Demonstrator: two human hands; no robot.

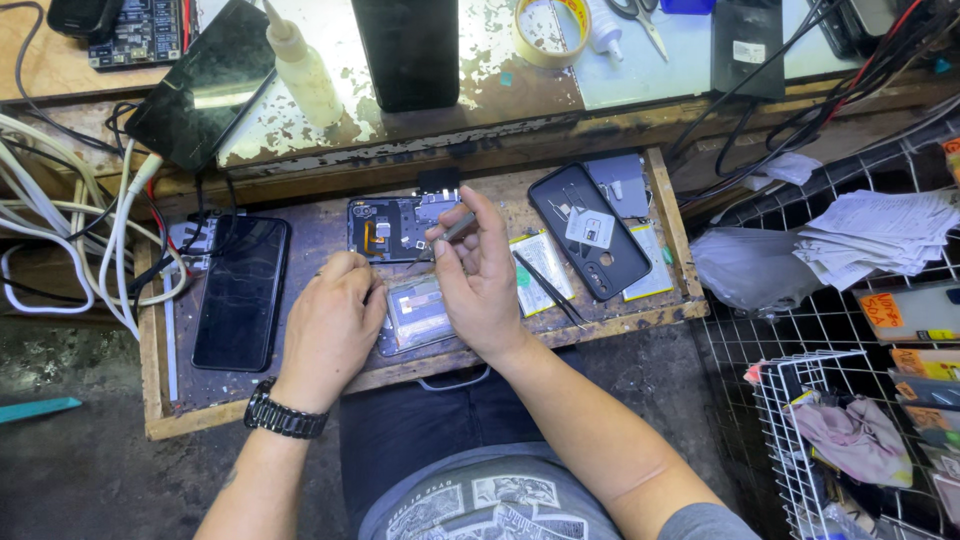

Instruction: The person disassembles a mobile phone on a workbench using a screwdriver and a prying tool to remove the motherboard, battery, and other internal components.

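Phone (400,228), opened up with its insides showing, lies at the centre of the wooden tray (160,400), just past both hands. Right hand (480,275) is pinched shut on a thin tool (452,232), tip angled toward ten o'clock and down at the bare board. Left hand (330,325) is curled, knuckles up, pressing at the phone's near edge beside a silvery battery (418,312); whether it grips anything underneath, I cannot tell.

At nine o'clock a dark screen (240,290) lies flat. At three o'clock a black cover (588,232) lies face up with a small card on it, and tweezers (550,290) lie between it and the right hand. At twelve o'clock, up on the shelf, sit a bottle (300,65) and a tape roll (550,30). White cables (60,200) crowd ten o'clock.

Risk as I read it: the tip sits right over fine parts, so a slip could gouge the board or tear a ribbon. The battery lies close under the wrist; a stray jab there would be nasty. Loose bits near the tray's right rim could get knocked off.
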